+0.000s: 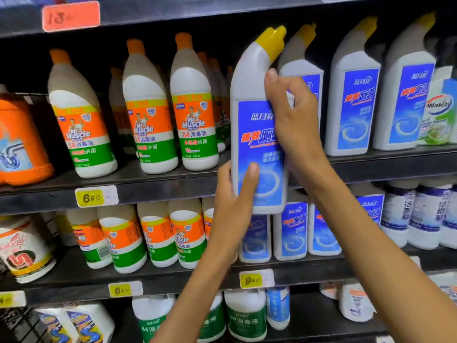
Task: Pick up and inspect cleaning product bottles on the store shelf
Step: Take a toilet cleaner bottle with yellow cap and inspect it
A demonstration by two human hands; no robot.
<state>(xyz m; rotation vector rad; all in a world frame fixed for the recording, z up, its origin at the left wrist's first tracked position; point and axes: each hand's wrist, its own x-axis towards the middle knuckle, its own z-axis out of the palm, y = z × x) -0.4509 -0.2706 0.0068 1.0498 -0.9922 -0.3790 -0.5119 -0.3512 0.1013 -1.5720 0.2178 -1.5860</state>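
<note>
A white toilet-cleaner bottle (254,134) with a blue label and a bent yellow cap is held upright in front of the middle shelf. My left hand (232,201) grips its lower left side, thumb across the label. My right hand (294,120) grips its upper right side below the neck, thumb on the front. Matching blue-label bottles (351,105) stand on the shelf to the right. White Mr Muscle bottles (193,115) with orange caps stand to the left.
An orange tub (22,144) sits at the far left. A Walch bottle (440,112) stands at the far right. The lower shelf (173,278) carries more orange-label and blue-label bottles. Yellow price tags (90,198) are fixed to the shelf edges.
</note>
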